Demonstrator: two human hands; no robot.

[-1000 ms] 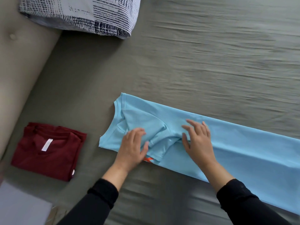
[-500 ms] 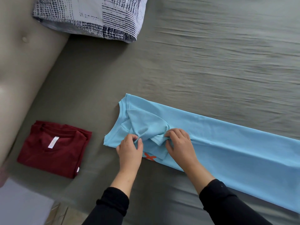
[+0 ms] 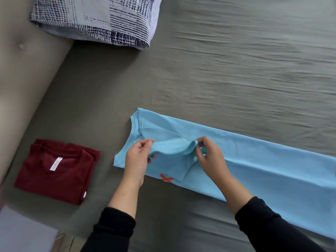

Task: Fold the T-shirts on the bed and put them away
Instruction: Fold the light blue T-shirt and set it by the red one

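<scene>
Light-blue T-shirt (image 3: 254,160): long axis runs rightward along the bed's (image 3: 236,70) near edge.
Sleeve (image 3: 172,148): pinched between left hand (image 3: 138,159) and right hand (image 3: 209,157).

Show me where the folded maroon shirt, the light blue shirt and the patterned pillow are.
folded maroon shirt (image 3: 54,171): head view, middle of its top panel.
light blue shirt (image 3: 263,164): head view, flat body right of the hands.
patterned pillow (image 3: 101,17): head view, centre of its printed cover.

A grey-sheeted bed (image 3: 227,73) carries a patterned pillow (image 3: 94,20) at eleven o'clock, a folded maroon T-shirt (image 3: 54,171) at eight, a light-blue T-shirt (image 3: 263,160) at four.
</scene>
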